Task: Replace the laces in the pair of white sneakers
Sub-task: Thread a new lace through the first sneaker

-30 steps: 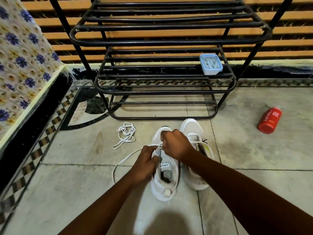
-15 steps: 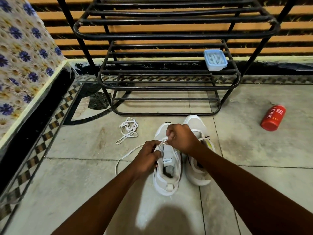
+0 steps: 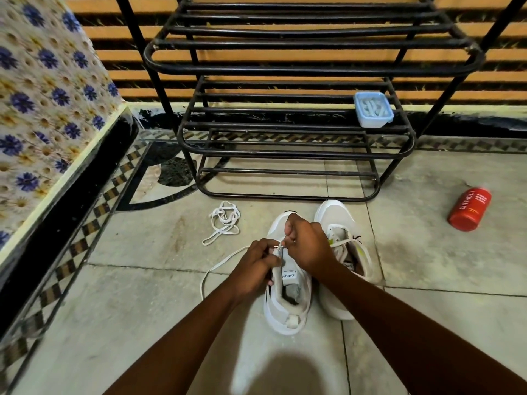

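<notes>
**Both hands on one sneaker, bare floor to either side**

Nearest you, at the bottom of the frame, your two forearms reach up across the tiled floor [image 3: 148, 323], which lies bare at lower left and lower right. At centre, your left hand [image 3: 253, 266] has its fingers curled round the left edge of the nearer white sneaker [image 3: 288, 306], near its tongue. Your right hand [image 3: 308, 246] sits just above and to the right, its fingers pinched on the tip of a white lace [image 3: 211, 266]. That lace trails out in a loop to the left of the hands and lies flat on the floor.

The second white sneaker [image 3: 336, 220] stands just beside the first on its right, toe pointing up the frame, partly covered by your right wrist; its lacing looks loose. That makes two sneakers, side by side.

A little farther, left of centre, a second lace [image 3: 224, 220] lies in a loose tangle on the floor, apart from the shoes. So two laces are off the shoes or partly so.

At the right edge, well apart from everything, one red bottle [image 3: 470, 209] lies on its side.

Beyond the sneakers' toes stands one black metal shoe rack [image 3: 299, 67], its lowest bar close to the toes. One pale blue lidded box [image 3: 373, 109] rests on the right of a middle shelf.

Along the left edge runs a raised ledge with a floral cloth [image 3: 42, 95], closing off that side.
</notes>
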